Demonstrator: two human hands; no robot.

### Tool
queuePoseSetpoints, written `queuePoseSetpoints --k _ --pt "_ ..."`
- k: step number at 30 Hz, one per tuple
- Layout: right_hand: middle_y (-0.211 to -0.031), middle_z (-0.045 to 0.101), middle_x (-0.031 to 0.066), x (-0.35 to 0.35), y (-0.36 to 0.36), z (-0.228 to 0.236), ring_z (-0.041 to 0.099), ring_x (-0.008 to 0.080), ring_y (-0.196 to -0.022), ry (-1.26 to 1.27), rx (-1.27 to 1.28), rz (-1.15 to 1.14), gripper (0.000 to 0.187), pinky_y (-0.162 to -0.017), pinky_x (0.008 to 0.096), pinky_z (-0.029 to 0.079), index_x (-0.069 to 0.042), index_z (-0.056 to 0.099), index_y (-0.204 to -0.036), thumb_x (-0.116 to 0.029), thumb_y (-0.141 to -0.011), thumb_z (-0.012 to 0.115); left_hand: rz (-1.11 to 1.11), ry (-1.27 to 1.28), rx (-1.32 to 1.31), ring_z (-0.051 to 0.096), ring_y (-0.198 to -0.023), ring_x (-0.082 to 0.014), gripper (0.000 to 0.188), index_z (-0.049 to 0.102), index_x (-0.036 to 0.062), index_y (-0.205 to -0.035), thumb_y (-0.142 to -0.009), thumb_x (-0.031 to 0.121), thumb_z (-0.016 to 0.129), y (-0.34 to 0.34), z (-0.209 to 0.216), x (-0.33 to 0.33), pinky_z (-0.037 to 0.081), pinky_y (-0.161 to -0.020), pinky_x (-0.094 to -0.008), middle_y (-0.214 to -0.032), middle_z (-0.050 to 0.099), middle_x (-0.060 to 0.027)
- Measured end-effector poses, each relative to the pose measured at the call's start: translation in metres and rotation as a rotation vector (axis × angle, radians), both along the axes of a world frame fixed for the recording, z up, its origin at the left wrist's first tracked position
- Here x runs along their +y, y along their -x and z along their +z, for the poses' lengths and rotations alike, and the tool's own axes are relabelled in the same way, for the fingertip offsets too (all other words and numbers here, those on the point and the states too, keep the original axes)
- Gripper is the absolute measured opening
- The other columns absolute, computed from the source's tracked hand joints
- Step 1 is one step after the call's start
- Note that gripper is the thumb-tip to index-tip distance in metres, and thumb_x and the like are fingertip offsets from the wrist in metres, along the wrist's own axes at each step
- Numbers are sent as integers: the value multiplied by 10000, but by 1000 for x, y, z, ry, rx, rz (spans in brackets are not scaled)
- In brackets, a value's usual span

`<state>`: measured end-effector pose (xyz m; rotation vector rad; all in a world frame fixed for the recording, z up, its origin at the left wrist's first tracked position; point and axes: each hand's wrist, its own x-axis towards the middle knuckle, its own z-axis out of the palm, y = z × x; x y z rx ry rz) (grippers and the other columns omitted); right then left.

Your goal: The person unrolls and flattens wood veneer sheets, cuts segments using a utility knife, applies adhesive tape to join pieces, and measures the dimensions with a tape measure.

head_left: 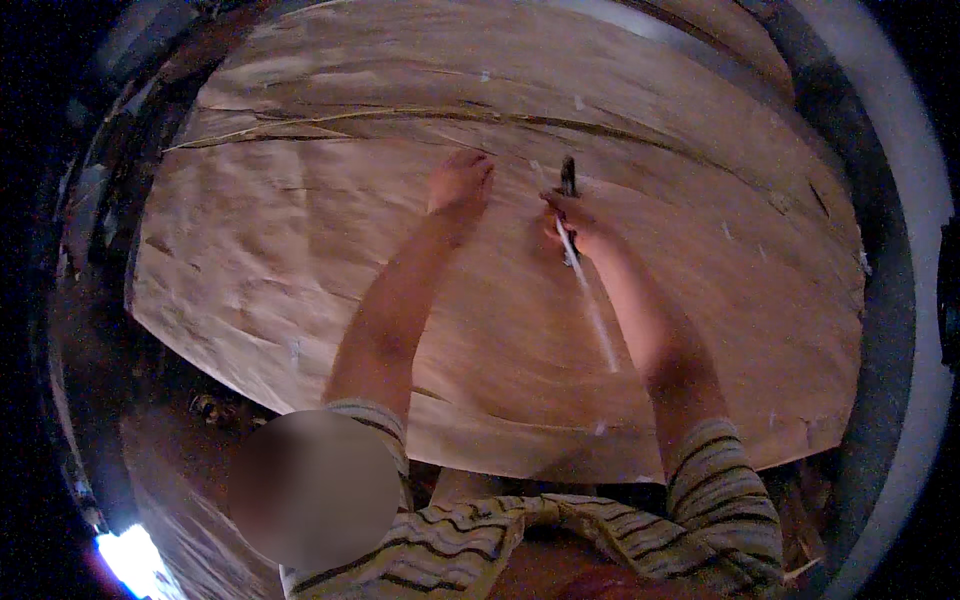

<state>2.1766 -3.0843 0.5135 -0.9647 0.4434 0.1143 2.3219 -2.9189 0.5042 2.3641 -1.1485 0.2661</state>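
My left hand point(462, 182) rests on a wide sheet of brown paper point(250, 240), its fingers bent and closed. What they hold, if anything, is hidden. Just beyond it, a long bundle of thin, straw-coloured strands point(480, 117) runs across the sheet from left to right. To the right, my right hand point(572, 222) is closed around a dark tool point(568, 178) whose end sticks up past the fingers; its kind cannot be made out. A thin white strip point(597, 318) passes by this hand and slants toward me; whether the hand grips it is unclear.
A pale curved band point(905, 250) borders the right side. Small whitish bits point(485, 76) are scattered on the paper. Dark clutter point(210, 408) lies past the near left edge, and a bright light point(135, 565) shows at the lower left. A blurred round patch covers part of the lower left.
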Motion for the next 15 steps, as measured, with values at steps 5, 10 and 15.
queuePoseSetpoints --k 5,10,15 --pt "-539 455 -19 40 -76 31 375 74 -436 189 139 0 116 -408 191 310 -74 549 -674 -155 -758 542 -19 -106 35 421 -1061 -233 305 523 163 -1039 -746 247 524 -8 41 20 344 -870 -371 -1156 457 -20" --pt "-569 485 -14 61 -80 20 424 72 -483 828 -215 63 76 -438 189 340 -66 557 -708 -134 -739 545 -92 -227 50 358 -1137 -200 451 444 188 -1154 -734 330 525 -2 74 29 246 -937 -390 -1238 402 23" --pt "-609 523 27 43 -93 -6 468 101 -475 477 33 13 162 -405 224 374 -23 535 -738 -170 -715 599 -30 -379 -44 350 -1141 -188 390 455 187 -1148 -776 306 468 -34 38 27 237 -933 -406 -1238 401 43"
